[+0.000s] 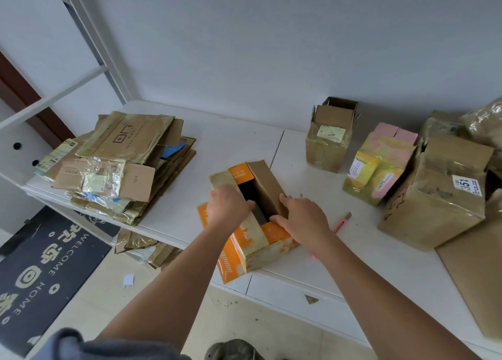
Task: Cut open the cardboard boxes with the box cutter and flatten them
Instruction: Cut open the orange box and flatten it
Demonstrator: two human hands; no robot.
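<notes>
Both hands, left hand (226, 203) and right hand (304, 218), grip the flaps of the orange box (252, 240) mid-worktop, fingers curled. A flattened pile (122, 158) lies left; several boxes (434, 191) remain; the cutter (342, 222) lies idle.

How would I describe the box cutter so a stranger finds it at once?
Look at the white table, just right of the orange box that both hands hold open. Beside the right hand lies the box cutter: slim, pink, the only non-cardboard thing there.
</notes>
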